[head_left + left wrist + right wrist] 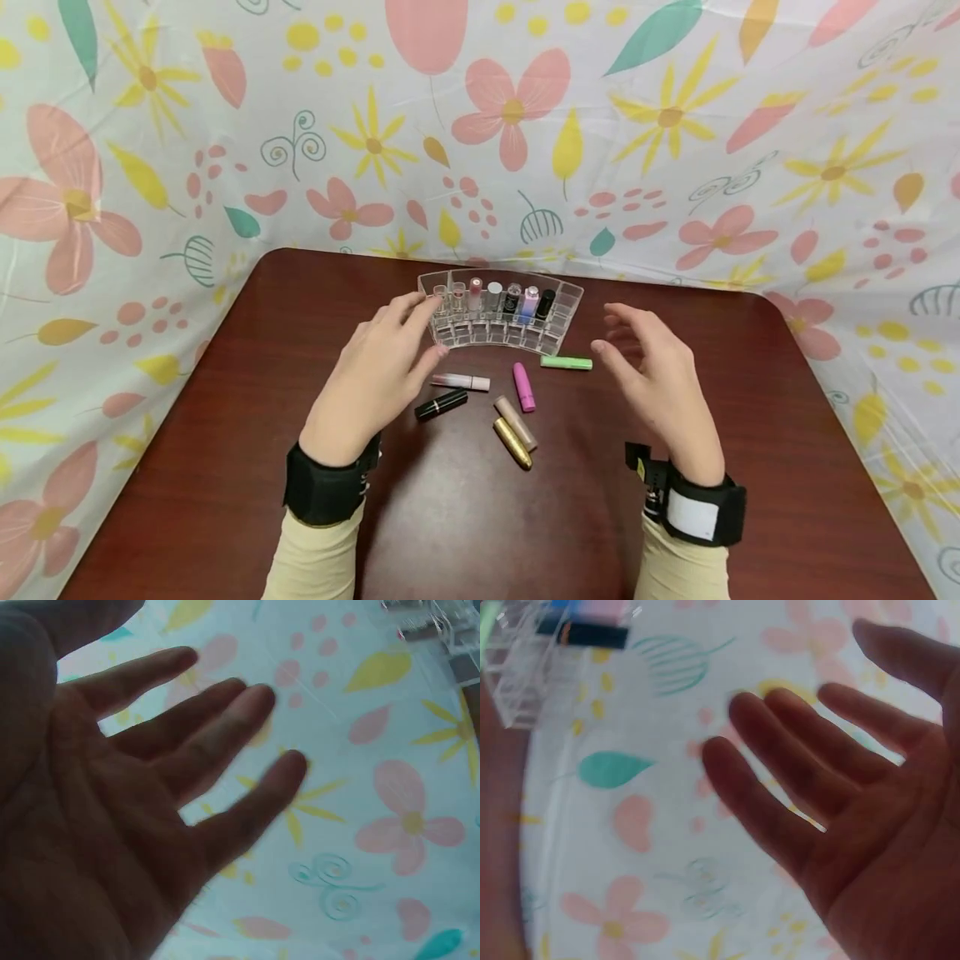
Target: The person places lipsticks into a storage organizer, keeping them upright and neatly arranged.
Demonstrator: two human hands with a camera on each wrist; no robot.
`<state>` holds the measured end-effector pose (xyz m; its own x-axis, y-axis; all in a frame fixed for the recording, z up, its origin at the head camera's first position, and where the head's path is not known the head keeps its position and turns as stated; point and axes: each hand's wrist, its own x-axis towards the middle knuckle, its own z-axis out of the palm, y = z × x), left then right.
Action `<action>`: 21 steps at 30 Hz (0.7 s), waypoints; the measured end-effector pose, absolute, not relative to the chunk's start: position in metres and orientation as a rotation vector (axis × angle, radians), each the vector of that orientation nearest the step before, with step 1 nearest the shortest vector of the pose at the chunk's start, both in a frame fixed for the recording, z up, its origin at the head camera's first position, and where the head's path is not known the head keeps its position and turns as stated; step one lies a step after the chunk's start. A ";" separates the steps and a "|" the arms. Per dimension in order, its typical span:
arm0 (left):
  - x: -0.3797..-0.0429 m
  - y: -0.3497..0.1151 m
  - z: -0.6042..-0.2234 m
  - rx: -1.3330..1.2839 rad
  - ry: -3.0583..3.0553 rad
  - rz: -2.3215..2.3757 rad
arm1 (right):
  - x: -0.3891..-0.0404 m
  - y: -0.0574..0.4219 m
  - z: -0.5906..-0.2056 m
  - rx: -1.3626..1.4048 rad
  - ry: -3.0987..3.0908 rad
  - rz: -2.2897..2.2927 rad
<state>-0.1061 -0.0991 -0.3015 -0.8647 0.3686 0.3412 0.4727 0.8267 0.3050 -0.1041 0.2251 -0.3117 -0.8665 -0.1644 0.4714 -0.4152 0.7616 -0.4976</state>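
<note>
- Left hand, at the left end of the clear organizer: holding nothing, fingers loosely spread.
- Right hand, right of the organizer: also empty, thumb and fingers wide apart.
- Gold tube, in front of the organizer, beside a beige tube.
- Black tube and white-capped tube, before the organizer's left half.
- Pink tube, before its right half.
- Green tube, just by its right front corner.
- Seven standing tubes, inside the organizer.
- Floral cloth, behind the organizer.
</note>
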 end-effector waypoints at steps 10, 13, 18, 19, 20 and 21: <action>-0.072 -0.054 -0.288 -0.906 -2.797 -0.480 | -0.063 0.179 -0.289 0.747 -2.852 0.533; -0.069 -0.047 -0.290 -0.946 -2.779 -0.448 | -0.056 0.175 -0.288 0.715 -2.891 0.484; -0.076 -0.038 -0.311 -0.892 -2.801 -0.371 | -0.054 0.169 -0.302 0.652 -2.995 0.334; -0.078 -0.036 -0.317 -0.877 -2.819 -0.350 | -0.055 0.167 -0.307 0.647 -3.022 0.285; -0.079 -0.033 -0.323 -0.867 -2.842 -0.329 | -0.056 0.165 -0.312 0.639 -3.055 0.239; -0.081 -0.031 -0.329 -0.862 -2.866 -0.311 | -0.057 0.162 -0.318 0.631 -3.087 0.195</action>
<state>-0.0810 -0.0309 -0.3291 -0.8277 0.5296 0.1854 0.5571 0.8153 0.1582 -0.0570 0.1621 -0.3178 -0.9200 -0.3919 0.0102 -0.3900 0.9124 -0.1238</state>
